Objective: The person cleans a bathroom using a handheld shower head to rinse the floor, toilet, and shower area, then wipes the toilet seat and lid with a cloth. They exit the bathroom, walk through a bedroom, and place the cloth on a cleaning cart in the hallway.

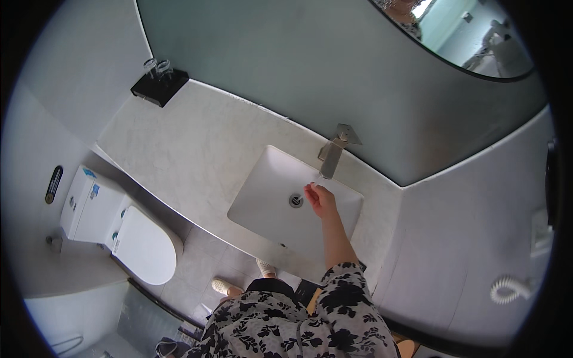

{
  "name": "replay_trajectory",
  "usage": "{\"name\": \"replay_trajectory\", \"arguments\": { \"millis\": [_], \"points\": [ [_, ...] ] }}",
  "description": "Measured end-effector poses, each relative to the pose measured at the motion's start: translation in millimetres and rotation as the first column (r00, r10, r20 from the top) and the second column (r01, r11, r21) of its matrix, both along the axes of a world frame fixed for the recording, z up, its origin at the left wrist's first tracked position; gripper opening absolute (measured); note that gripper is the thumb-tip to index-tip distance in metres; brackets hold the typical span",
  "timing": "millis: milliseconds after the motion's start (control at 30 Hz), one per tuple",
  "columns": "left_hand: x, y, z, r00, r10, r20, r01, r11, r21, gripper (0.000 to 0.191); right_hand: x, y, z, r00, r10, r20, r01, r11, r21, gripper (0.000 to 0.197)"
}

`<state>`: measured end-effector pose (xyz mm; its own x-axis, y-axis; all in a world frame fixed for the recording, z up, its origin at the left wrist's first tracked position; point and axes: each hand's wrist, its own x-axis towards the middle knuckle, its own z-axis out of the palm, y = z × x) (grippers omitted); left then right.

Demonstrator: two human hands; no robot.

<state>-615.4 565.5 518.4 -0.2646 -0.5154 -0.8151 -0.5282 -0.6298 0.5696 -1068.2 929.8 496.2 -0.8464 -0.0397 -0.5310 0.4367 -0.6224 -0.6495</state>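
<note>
My right hand is held over the white rectangular sink, just below the spout of a brushed-metal faucet. A thin stream of water runs from the spout onto its fingers. The fingers are slightly curled, and no object shows in them. To the left of the fingertips lies the round metal drain in the basin floor. The faucet's flat lever sits on top of its body. My left hand is out of view.
A pale countertop surrounds the sink. Drinking glasses stand on a black tray at the far left corner. A toilet with its lid down is left of the counter. A round mirror hangs above; a coiled cord is at right.
</note>
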Motion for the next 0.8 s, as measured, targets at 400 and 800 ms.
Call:
{"name": "replay_trajectory", "arguments": {
  "millis": [400, 800],
  "points": [
    [53.2, 38.1, 56.5, 0.962, 0.259, 0.086, -0.245, 0.958, -0.149, 0.025, -25.3, 31.2, 58.2, 0.968, 0.231, -0.094, -0.174, 0.894, 0.413, 0.033],
    [-66.3, 15.4, 83.1, 0.963, -0.093, -0.253, 0.057, 0.987, -0.149, 0.029, -84.7, 19.5, 84.7, 0.981, 0.038, -0.192, 0.108, 0.711, 0.694, 0.053]
  ]
}}
